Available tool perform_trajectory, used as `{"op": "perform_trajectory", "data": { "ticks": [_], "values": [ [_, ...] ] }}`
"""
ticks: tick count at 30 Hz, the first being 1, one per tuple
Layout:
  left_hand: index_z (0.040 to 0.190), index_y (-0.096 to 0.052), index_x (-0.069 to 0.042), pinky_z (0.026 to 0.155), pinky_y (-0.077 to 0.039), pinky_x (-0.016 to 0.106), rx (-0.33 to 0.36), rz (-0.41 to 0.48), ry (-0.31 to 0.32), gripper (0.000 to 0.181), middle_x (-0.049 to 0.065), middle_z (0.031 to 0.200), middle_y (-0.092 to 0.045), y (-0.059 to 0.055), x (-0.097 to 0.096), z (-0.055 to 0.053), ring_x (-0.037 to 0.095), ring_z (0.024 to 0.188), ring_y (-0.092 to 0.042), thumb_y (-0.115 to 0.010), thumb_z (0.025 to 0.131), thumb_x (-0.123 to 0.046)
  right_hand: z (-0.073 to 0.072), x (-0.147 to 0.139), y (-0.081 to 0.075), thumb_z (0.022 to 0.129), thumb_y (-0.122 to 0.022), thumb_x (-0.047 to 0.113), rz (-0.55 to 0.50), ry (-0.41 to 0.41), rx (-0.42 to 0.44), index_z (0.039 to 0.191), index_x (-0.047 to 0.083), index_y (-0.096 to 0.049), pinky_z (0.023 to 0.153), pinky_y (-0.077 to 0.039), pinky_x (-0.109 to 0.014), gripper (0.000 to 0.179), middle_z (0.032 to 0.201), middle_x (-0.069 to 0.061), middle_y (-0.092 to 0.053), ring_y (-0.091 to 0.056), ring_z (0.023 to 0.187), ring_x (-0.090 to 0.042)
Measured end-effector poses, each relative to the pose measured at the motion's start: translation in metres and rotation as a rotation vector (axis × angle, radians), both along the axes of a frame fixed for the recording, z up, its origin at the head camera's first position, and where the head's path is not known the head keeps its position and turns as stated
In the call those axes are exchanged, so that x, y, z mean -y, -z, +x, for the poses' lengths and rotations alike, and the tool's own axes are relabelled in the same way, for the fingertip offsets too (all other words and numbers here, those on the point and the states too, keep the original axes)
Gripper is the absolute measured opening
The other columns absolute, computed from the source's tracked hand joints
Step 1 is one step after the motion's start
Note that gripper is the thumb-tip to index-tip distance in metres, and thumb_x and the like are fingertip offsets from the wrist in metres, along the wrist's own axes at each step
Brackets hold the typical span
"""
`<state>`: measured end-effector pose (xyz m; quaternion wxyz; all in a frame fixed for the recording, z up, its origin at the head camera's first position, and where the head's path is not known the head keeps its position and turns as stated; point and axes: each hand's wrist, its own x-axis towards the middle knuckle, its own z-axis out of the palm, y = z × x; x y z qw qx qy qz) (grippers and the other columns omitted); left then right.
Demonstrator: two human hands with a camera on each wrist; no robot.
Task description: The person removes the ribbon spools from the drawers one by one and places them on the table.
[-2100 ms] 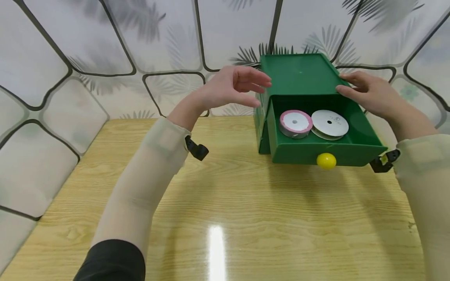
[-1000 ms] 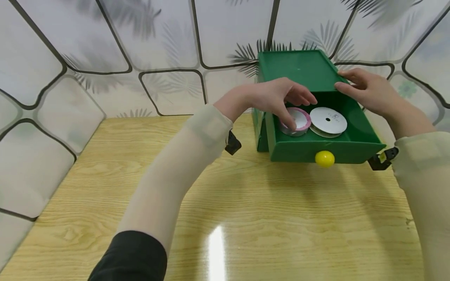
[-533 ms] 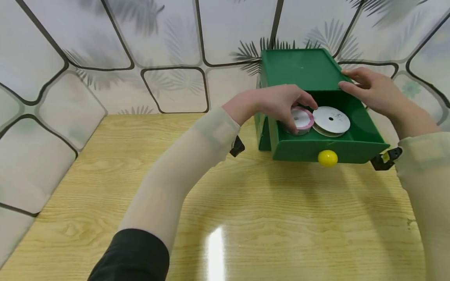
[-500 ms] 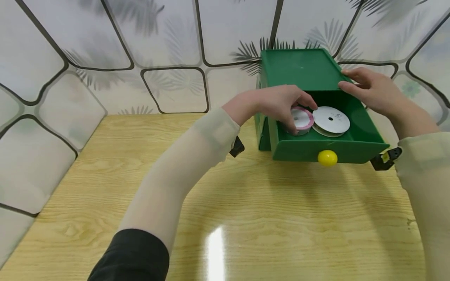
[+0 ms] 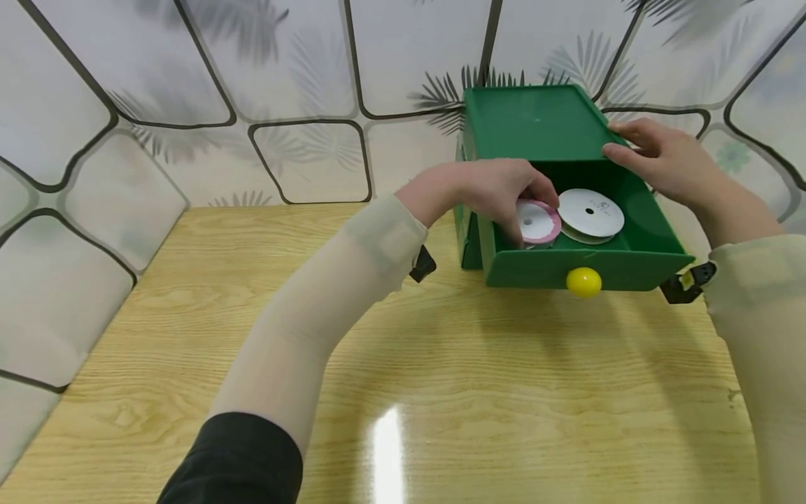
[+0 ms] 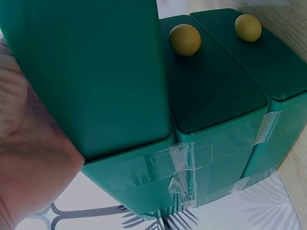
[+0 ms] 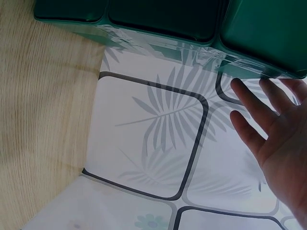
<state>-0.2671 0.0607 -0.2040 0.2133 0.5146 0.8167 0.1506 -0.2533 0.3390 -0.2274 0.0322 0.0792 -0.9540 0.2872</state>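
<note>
In the head view, the top drawer (image 5: 592, 269) of a green drawer cabinet (image 5: 535, 126) is pulled out. Inside it my left hand (image 5: 494, 189) pinches a pink-rimmed ribbon spool (image 5: 536, 222) between thumb and fingers; the spool is tilted and its left part is hidden. A larger white ribbon spool (image 5: 590, 212) lies right beside it. My right hand (image 5: 667, 161) rests at the right edge of the cabinet top, its fingers fairly straight along the side in the right wrist view. In the left wrist view the drawer front and wall hide the left fingertips.
Two lower drawers with yellow knobs (image 6: 185, 40) are closed below the pulled-out one. Clear tape (image 6: 182, 167) joins the cabinet's side. The cabinet stands on a wood-grain table (image 5: 352, 350) against a patterned wall covering (image 5: 302, 63).
My left hand has moved right from beside the cabinet into the drawer and taken hold of the pink-rimmed spool, which has tilted. My right hand has stayed at the cabinet's edge.
</note>
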Motion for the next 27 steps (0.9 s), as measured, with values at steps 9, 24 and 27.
{"op": "perform_trajectory", "data": {
  "ticks": [9,24,27],
  "values": [
    [0.135,-0.054,-0.014,0.088,-0.037,0.017,0.001,-0.028,0.012,0.059,-0.006,0.127,-0.056,0.0003,-0.0012,-0.0005,0.010,0.108,-0.047,-0.080,0.082,-0.020,0.0001,0.0003,0.0003,0.102,-0.045,0.039,-0.003,-0.017,-0.025,0.153,0.007,-0.026,0.101,-0.021,-0.071,0.063,0.151,-0.030,-0.026,-0.026,0.133,-0.056],
    [0.139,-0.050,-0.012,0.087,-0.037,0.016,-0.022,0.008,0.025,0.060,-0.005,0.131,-0.053,-0.0014,0.0030,0.0004,0.009,0.109,-0.046,-0.074,0.084,-0.020,0.0012,0.0024,-0.0012,0.102,-0.044,0.039,0.010,-0.006,-0.018,0.153,0.007,-0.026,0.102,-0.021,-0.070,0.063,0.151,-0.030,-0.026,-0.026,0.133,-0.055],
    [0.139,-0.050,-0.012,0.087,-0.037,0.015,-0.022,0.041,0.020,0.061,-0.005,0.133,-0.053,-0.0029,0.0052,0.0003,0.009,0.109,-0.046,-0.074,0.084,-0.020,0.0012,0.0022,-0.0016,0.102,-0.045,0.039,0.015,0.001,-0.015,0.153,0.007,-0.026,0.101,-0.021,-0.070,0.063,0.150,-0.031,-0.027,-0.026,0.133,-0.055]
  ]
}}
